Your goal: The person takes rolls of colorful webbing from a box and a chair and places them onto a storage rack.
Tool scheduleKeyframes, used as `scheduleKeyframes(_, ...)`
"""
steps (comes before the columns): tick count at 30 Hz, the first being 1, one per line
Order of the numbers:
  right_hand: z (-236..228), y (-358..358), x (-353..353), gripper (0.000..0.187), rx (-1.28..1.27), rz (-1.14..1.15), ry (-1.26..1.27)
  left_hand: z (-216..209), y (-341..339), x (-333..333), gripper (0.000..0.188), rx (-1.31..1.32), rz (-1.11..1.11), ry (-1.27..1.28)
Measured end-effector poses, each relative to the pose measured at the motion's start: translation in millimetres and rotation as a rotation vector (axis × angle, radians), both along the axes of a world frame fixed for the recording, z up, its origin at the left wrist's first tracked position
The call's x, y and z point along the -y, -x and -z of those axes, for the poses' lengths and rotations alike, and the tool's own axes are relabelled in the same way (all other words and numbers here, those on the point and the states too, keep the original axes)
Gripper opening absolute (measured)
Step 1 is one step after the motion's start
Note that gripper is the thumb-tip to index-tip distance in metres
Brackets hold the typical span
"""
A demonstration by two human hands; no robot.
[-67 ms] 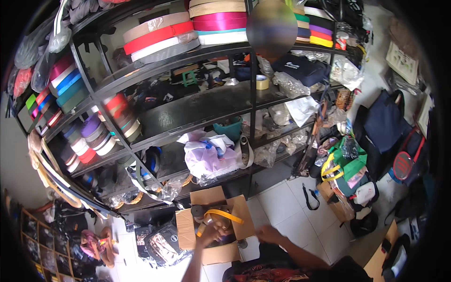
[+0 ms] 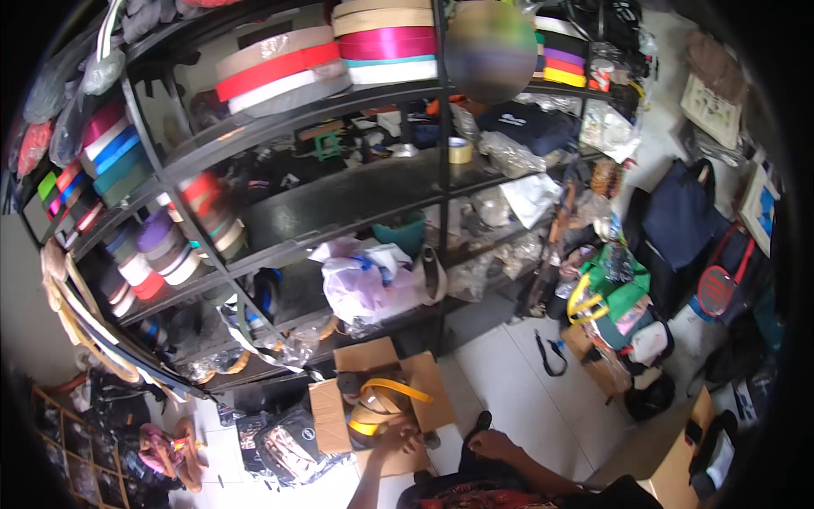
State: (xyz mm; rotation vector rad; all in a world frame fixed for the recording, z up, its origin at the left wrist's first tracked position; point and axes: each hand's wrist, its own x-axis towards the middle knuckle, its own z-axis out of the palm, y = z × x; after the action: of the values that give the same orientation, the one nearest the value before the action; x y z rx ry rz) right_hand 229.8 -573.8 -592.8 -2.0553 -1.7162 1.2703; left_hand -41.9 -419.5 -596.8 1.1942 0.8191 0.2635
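An open cardboard box (image 2: 428,386) stands on the floor in front of me, its flaps folded outward. Inside lie a roll of yellow strap (image 2: 405,390), whose loose end reaches over the right flap, and a dark roll (image 2: 349,383). A second yellow band (image 2: 365,427) shows lower in the box. Over the box's near right corner is my left hand (image 2: 398,439), fingers loosely bent and apart, with nothing visible in them. My right hand (image 2: 492,444) hovers to the right of the box, curled closed; no object shows in it.
A dark metal shelf (image 2: 339,199) holds ribbon rolls, plastic bags and a teal basket (image 2: 398,233). Left of the box lies a plastic-wrapped backpack (image 2: 284,445). Another person (image 2: 170,454) sits at the lower left. Bags and a green sack (image 2: 623,284) are piled at the right.
My left hand has drawn back from inside the box to its near right corner, leaving the yellow strap there. My right hand has shifted slightly lower. The whole view has shifted a little.
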Motion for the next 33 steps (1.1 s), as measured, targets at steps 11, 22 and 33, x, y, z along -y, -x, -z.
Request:
scheduleKeyframes(11, 65, 47, 236, 0.025, 0.079, 0.726, 0.108, 61, -27, 80, 0.031, -0.239, 0.518, 0.021)
scheduleKeyframes(22, 91, 188, 409, 0.029, 0.028, 1.101, 0.036, 45, -50, 228, 0.031, -0.235, 0.783, -0.028)
scheduleKeyframes(33, 152, 346, 513, 0.03, 0.015, 1.515, 0.016, 82, 3, 295, 0.023, -0.315, 1.131, -0.139)
